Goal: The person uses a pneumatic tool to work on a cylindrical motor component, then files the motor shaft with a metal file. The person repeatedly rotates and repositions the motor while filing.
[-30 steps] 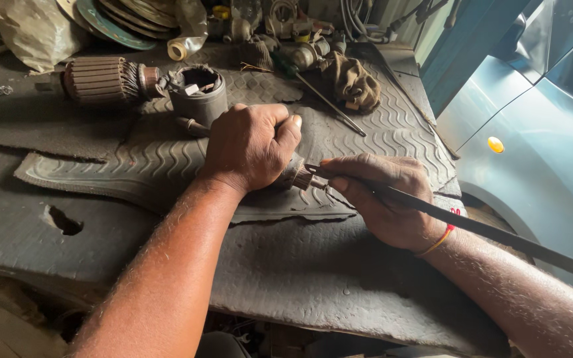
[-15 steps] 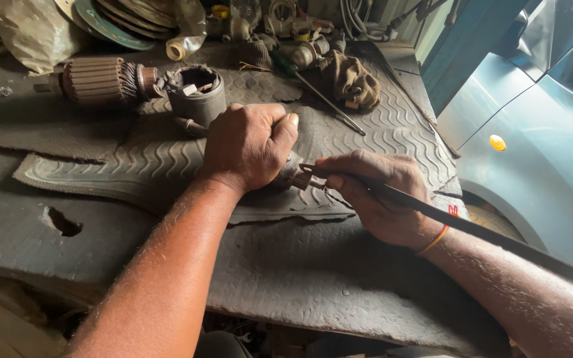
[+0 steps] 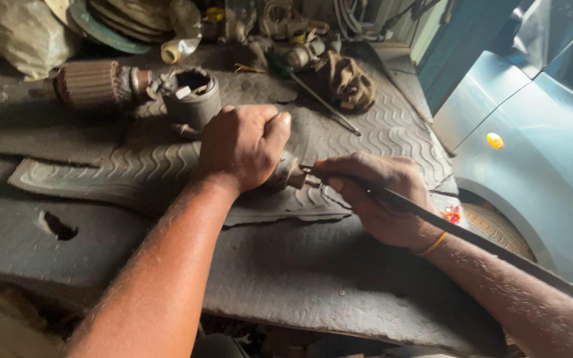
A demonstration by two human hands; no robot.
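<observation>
My left hand (image 3: 243,146) is closed over a small greasy metal part (image 3: 288,172) and presses it down on the wavy rubber mat (image 3: 379,126). Only the part's right end shows past my fingers. My right hand (image 3: 376,195) grips a long dark flat tool (image 3: 472,238) like a file or blade, its tip set against that end of the part. The tool's far end runs back along my right forearm toward the lower right. A thin orange band sits on my right wrist.
A motor armature (image 3: 91,83) and a round metal housing (image 3: 190,96) lie behind my left hand. A long thin rod (image 3: 326,103), a rag (image 3: 349,83) and assorted parts crowd the back of the bench. A light-blue car (image 3: 538,166) stands close on the right. The bench cover has a hole (image 3: 58,225).
Both hands stay on the part. My right hand and the tool's tip have shifted slightly, sliding a little against the part's end.
</observation>
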